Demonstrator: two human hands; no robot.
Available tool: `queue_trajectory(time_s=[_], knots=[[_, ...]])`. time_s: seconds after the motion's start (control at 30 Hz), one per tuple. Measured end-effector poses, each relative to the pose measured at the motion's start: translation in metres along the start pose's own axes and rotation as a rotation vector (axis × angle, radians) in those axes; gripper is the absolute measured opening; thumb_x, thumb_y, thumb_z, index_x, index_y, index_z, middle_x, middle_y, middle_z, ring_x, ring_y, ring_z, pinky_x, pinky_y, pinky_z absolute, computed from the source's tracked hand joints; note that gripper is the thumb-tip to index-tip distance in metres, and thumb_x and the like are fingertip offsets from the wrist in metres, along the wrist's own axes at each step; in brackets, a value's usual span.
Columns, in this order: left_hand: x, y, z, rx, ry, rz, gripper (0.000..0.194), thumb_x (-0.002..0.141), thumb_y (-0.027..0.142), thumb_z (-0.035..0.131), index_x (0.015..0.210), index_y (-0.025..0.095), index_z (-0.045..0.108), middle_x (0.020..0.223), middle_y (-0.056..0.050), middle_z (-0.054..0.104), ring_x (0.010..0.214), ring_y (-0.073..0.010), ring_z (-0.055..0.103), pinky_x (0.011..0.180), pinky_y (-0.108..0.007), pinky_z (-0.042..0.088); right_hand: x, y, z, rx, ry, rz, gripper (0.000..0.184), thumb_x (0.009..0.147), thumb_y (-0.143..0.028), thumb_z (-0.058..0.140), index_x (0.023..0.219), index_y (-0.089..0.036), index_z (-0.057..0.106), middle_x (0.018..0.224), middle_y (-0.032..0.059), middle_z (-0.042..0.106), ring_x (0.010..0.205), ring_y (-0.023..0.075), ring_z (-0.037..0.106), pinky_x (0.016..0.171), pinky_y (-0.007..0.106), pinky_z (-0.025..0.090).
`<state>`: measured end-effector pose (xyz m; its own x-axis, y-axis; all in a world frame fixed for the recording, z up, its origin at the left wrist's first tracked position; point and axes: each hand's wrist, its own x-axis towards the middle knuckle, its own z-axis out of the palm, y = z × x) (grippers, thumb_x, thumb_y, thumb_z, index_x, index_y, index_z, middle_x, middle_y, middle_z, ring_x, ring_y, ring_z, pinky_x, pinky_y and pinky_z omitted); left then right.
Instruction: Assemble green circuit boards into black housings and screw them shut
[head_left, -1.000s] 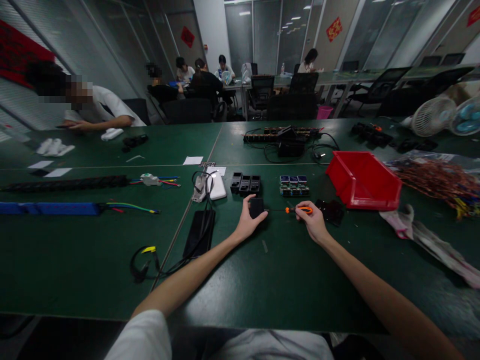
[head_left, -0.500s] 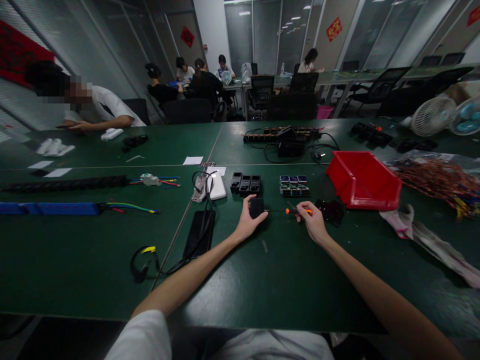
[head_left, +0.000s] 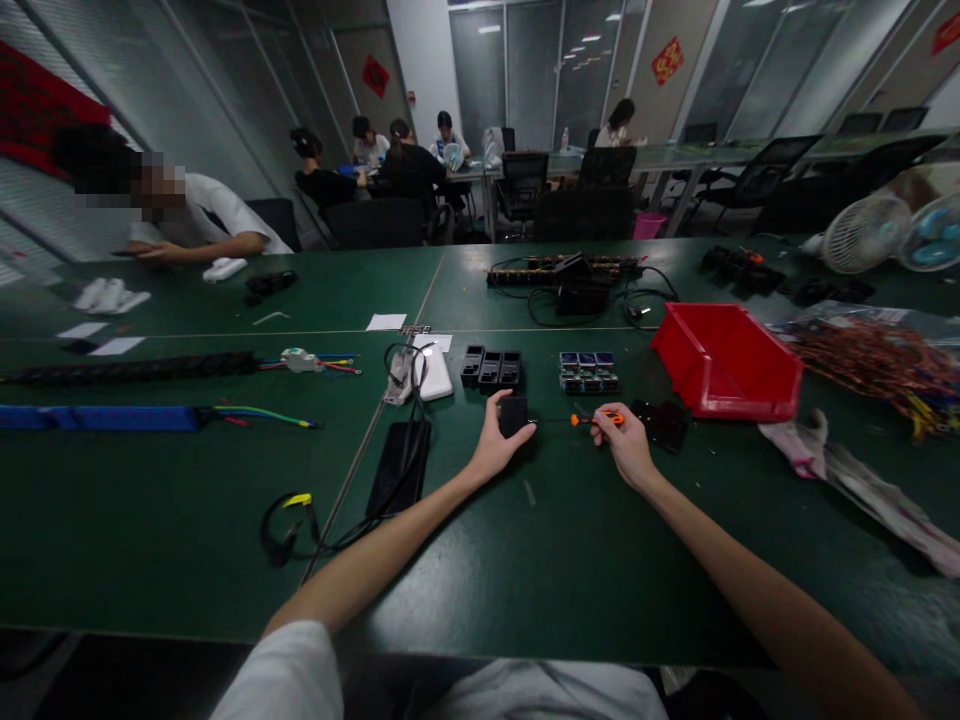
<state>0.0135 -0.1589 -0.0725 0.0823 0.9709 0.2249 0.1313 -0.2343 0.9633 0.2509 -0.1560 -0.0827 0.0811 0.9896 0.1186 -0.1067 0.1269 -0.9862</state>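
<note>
My left hand [head_left: 496,440] grips a small black box-shaped housing [head_left: 514,412] on the green table, thumb at its right side and fingers round its far edge. In my right hand [head_left: 624,440] is a screwdriver [head_left: 592,420] with an orange and black handle, held level. Its thin shaft points left, with the tip at or close to the housing's right side; whether it touches a screw is too small to tell. Just beyond my left hand stand several black housings [head_left: 491,369] in a row. Small circuit boards with screens [head_left: 588,371] sit farther right. Dark flat pieces [head_left: 663,425] lie beside my right hand.
A red bin [head_left: 727,365] stands right, near bundled copper-coloured wires [head_left: 877,360] and a pale glove [head_left: 817,450]. Left are a black phone [head_left: 397,465] under a cable, a white power-bank-like block [head_left: 433,372] and a blue strip [head_left: 112,417]. A person [head_left: 195,215] sits across the table.
The screwdriver's orange handle looks slightly turned in my right hand. Both hands and the black housing stay in the same place.
</note>
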Motion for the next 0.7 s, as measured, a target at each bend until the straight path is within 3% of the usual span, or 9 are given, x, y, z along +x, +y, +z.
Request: queue_trajectory(time_s=[0.33,0.53,0.7], knots=[[-0.0002,0.0011,-0.0007,-0.005,-0.01,-0.003,0.07,0.076,0.038,0.067,0.134,0.026,0.03,0.102,-0.004,0.051,0.087,-0.0144,0.052,0.082,-0.031,0.047,-0.0026,-0.0069,0.0023,-0.004,0.011,0.021,0.026,0.08,-0.042,0.064,0.086,-0.018,0.057,0.057,-0.0036,0.057,0.045,0.0091,0.049,0.043,0.021,0.038],[-0.0011,0.0036,-0.0007,-0.029,0.0,-0.022,0.071,0.075,0.039,0.068,0.134,0.025,0.03,0.103,-0.004,0.052,0.087,-0.0151,0.055,0.082,-0.032,0.048,-0.0029,-0.0085,0.0022,0.04,0.045,0.02,0.027,0.078,-0.041,0.067,0.083,-0.018,0.054,0.06,-0.0019,0.059,0.049,0.0107,0.054,0.045,0.022,0.041],[-0.0003,0.0027,-0.0011,-0.083,0.026,-0.044,0.072,0.073,0.04,0.069,0.133,0.025,0.032,0.101,-0.004,0.054,0.085,-0.0149,0.058,0.081,-0.033,0.05,-0.0018,-0.0043,0.0021,0.042,-0.046,-0.017,0.028,0.077,-0.039,0.068,0.087,-0.022,0.048,0.071,-0.0011,0.063,0.055,0.0116,0.057,0.05,0.023,0.045]])
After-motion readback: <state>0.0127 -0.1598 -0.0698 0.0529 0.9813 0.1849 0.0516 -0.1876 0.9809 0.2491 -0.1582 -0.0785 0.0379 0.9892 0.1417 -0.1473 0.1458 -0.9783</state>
